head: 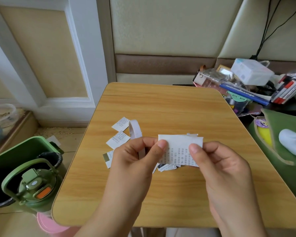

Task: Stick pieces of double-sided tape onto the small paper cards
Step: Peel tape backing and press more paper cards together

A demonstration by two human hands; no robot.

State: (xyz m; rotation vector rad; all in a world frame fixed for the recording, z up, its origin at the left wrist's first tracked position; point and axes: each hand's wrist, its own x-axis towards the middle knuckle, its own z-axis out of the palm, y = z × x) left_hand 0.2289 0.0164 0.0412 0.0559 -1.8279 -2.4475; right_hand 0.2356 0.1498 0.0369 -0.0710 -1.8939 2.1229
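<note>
On the table (161, 106), 3 cards (118, 140) lie left of the tape strip (135, 130); both hands hold 1 card (178, 144) above more cards (167, 167).

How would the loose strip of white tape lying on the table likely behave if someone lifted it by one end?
The tape strip is thin and already curls in a loop on the table, so it would likely droop, weigh almost nothing, and perhaps cling to fingers.

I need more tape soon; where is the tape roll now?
In the head view, the tape roll lies on the table, left of centre, beside two paper cards and behind the left hand.
</note>
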